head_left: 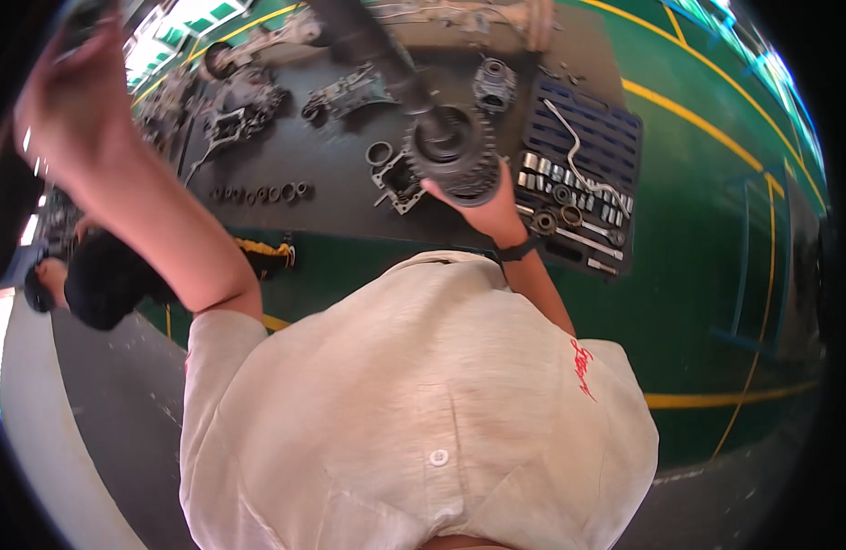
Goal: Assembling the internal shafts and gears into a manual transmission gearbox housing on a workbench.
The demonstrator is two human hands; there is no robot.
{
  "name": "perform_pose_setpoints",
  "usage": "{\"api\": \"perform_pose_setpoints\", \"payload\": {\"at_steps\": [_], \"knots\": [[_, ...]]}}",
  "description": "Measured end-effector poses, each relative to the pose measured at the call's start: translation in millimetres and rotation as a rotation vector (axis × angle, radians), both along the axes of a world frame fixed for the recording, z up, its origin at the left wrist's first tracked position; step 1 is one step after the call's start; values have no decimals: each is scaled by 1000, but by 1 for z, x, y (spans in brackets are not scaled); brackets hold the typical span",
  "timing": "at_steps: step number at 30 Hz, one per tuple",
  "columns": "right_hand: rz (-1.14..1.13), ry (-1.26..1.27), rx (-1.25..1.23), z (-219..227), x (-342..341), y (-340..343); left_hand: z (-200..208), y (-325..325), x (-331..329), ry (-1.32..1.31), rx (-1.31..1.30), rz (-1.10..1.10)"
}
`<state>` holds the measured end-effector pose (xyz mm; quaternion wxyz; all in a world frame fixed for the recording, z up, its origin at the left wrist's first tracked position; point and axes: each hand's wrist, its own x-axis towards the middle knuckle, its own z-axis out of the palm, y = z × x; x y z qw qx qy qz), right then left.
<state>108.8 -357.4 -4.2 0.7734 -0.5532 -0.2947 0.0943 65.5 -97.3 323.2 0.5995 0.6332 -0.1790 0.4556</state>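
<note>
In front of my chest, my right hand grips a toothed gear from below and the right, its thumb and fingers at the rim. The gear sits at the lower end of a long dark shaft, which rises toward the top edge of the view. My left hand is lifted high at the upper left, blurred by motion and partly cut off. Something dark lies at its top, too smeared to name, and its fingers cannot be made out. A gearbox-like metal housing lies on the table behind the gear.
On the dark table are a row of small rings, a larger ring and several metal housings. A blue socket case with sockets and bars lies at the right. Another person is at the lower left.
</note>
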Motion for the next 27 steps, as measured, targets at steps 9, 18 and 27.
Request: {"api": "perform_pose_setpoints", "payload": {"at_steps": [9,18,27], "knots": [[-175,-56,-104,-6,1,-24,-324,45,-9,851,-15,334],[-272,-154,-265,-5,-2,-37,-587,92,-71,1616,38,757],[-413,-12,-211,14,-3,-13,-632,100,-82,1768,174,889]]}}
